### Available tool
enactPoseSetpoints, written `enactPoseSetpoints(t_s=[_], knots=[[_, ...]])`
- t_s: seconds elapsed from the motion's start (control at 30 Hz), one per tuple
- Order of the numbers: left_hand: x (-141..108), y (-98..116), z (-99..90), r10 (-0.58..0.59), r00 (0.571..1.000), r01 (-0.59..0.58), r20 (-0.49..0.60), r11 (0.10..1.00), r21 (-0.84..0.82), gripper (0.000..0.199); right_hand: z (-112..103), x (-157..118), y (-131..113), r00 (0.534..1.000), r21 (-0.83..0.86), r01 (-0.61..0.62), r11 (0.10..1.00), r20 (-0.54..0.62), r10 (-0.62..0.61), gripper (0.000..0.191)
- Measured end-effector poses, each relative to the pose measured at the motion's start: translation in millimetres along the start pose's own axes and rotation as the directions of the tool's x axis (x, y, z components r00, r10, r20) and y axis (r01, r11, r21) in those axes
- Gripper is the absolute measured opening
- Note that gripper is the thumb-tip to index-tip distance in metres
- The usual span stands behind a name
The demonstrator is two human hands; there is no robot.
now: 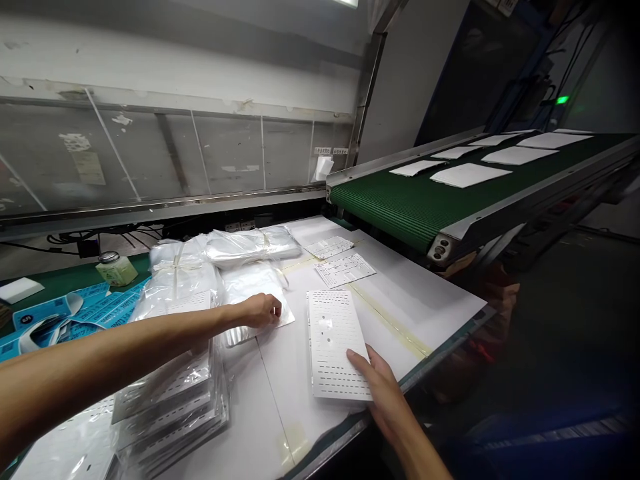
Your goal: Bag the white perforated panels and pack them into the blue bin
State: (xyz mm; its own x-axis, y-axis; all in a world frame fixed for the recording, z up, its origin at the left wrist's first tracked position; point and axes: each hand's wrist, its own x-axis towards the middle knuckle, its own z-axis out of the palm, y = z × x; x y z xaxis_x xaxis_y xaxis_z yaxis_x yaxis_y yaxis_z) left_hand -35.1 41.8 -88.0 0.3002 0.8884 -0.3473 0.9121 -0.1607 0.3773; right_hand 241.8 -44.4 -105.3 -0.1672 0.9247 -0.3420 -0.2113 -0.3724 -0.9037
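A long white table runs below a green conveyor belt carrying loose white sheets. Along the table's left side lies a stack of bagged perforated panels, and beyond it sit tied bundles of clear bags. Blue printed sheets and a small bottle stand farther left on a green surface.

A white perforated panel lies flat, unbagged, near the table's front edge, with a flat clear bag to its left. The right hand lies unclenched across the panel's lower edge; whether it grips beneath cannot be seen. The left hand, loosely curled, rests at the bag's edge, and any pinch is hidden.

The table's front edge leaves little room beyond the panel. Open table lies toward the belt, around two printed slips, while the stack crowds the left.
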Motion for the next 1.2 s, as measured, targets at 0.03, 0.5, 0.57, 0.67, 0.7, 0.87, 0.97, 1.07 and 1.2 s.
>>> enactPoseSetpoints(t_s=[0.03, 0.5, 0.57, 0.67, 0.7, 0.87, 0.97, 1.07, 1.2], knots=[[0, 0, -1.7, -0.012, 1.000, 0.012, 0.018, 1.000, -0.025, 0.018, 0, 0, 0, 1.000, 0.000, -0.001, 1.000, 0.001, 0.001, 0.056], [7, -13, -6.3, -0.063, 0.994, 0.089, 0.090, 0.943, -0.320, 0.015, 0, 1, 1, 1.000, -0.038, 0.001, 0.999, 0.006, -0.001, 0.054], [5, -13, -9.6, -0.052, 0.995, 0.077, 0.080, 0.930, -0.360, 0.013, 1, 1, 1, 1.000, -0.042, 0.002, 0.999, 0.009, -0.002, 0.053], [1, -15, -17.2, -0.028, 0.997, 0.057, 0.076, 0.906, -0.420, 0.011, 0, 1, 2, 1.000, -0.039, -0.005, 0.999, 0.005, 0.005, 0.053], [0, -16, -19.7, -0.017, 0.996, 0.051, 0.082, 0.898, -0.438, 0.012, 0, 1, 2, 1.000, -0.038, -0.009, 0.999, 0.006, 0.009, 0.053], [-5, -21, -25.3, 0.001, 0.992, 0.063, 0.128, 0.866, -0.496, 0.019, -4, 3, 5, 0.999, -0.022, -0.005, 1.000, 0.051, 0.006, 0.055], [-3, -22, -22.6, -0.025, 0.992, 0.085, 0.123, 0.857, -0.508, 0.024, -1, -2, 1, 0.997, -0.013, -0.020, 1.000, 0.076, 0.021, 0.057], [0, -22, -17.5, -0.053, 0.992, 0.105, 0.115, 0.851, -0.514, 0.023, 8, -14, -6, 0.988, -0.025, -0.080, 0.996, 0.130, 0.083, 0.061], [1, -23, -14.4, -0.041, 0.991, 0.104, 0.130, 0.843, -0.528, 0.011, 23, -28, -9, 0.943, -0.092, -0.172, 0.981, 0.271, 0.190, 0.060]])
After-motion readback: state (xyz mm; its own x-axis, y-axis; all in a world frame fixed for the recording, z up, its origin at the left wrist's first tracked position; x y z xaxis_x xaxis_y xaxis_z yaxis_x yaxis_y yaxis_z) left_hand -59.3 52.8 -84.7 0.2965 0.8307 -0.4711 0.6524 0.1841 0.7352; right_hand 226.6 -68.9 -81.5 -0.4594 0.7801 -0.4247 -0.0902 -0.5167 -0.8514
